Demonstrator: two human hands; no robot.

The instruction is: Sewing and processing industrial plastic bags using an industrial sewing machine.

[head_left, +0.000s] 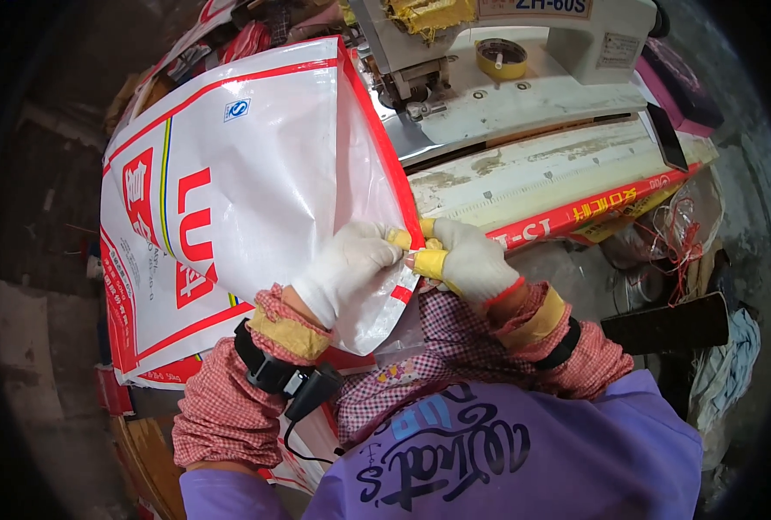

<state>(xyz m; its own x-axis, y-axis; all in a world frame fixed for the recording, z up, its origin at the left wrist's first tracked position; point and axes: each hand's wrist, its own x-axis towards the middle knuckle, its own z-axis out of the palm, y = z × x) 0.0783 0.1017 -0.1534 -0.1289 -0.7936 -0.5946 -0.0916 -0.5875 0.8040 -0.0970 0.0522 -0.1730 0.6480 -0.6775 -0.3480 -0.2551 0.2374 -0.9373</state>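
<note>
A large white woven sack [277, 156] with red borders and printed panels spreads over the left and middle of the view. My left hand [346, 264], in a white glove with yellow tape on the fingers, is closed on the sack's open red-trimmed edge. My right hand [468, 260], gloved and taped likewise, pinches the same edge just beside it, and the fingertips of both hands nearly meet. A clear plastic layer [398, 338] shows below the edge, near my lap. Just beyond the sack stands a white sewing machine [403, 82], its needle area close to the sack's far corner.
A yellow-rimmed round holder [500, 59] sits on the machine bed. The worktable [524, 173] has ruler marks and a red printed strip along its front. A dark phone [667, 137] lies at its right end. Tangled red thread [682, 230] and pale cloth [732, 364] are at right.
</note>
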